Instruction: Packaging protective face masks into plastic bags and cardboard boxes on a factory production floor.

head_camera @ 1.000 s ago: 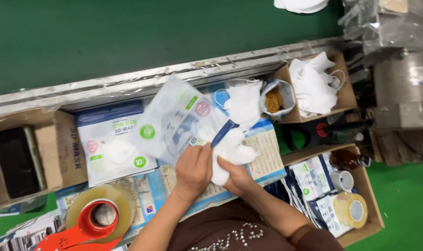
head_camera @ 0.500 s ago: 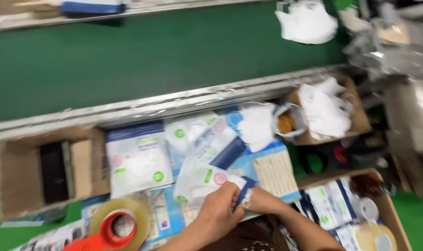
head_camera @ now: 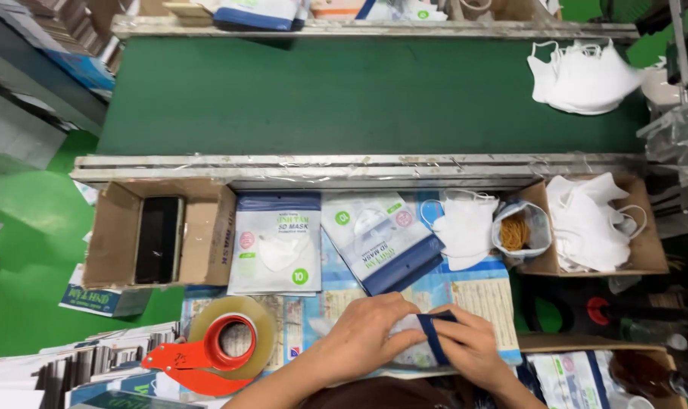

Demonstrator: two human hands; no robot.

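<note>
A filled mask pouch (head_camera: 416,344) was held low at the front edge of the bench, flat on the printed sheets (head_camera: 480,291), between both hands. The left hand (head_camera: 363,337) was laid over the pouch's left part, fingers together and curled down on it, pressing it flat. The right hand (head_camera: 473,348) was closed on the pouch's dark blue end strip (head_camera: 437,333), thumb and fingers pinched on it; the strip appeared folded or pulled across the pouch.

Key relation: the pouch's long axis ran roughly left to right, with the blue strip end toward the right hand, so the right hand was judged nearer to the closing end and the left hand nearer to the body of the pouch. How much of the pouch lay under the palms could not be told.

Just beyond the hands, two more packed pouches were lying: one upright (head_camera: 276,242), one tilted (head_camera: 382,238) with its blue end toward the hands. A loose white mask (head_camera: 465,227) lay beside a small bag of rubber bands (head_camera: 518,231). A cardboard box (head_camera: 647,261) of white masks stood at the right, well apart from the hands. An orange tape dispenser (head_camera: 215,348) was near the left forearm. A green conveyor belt (head_camera: 344,98) ran behind, with a mask pile (head_camera: 582,76) on it.
</note>
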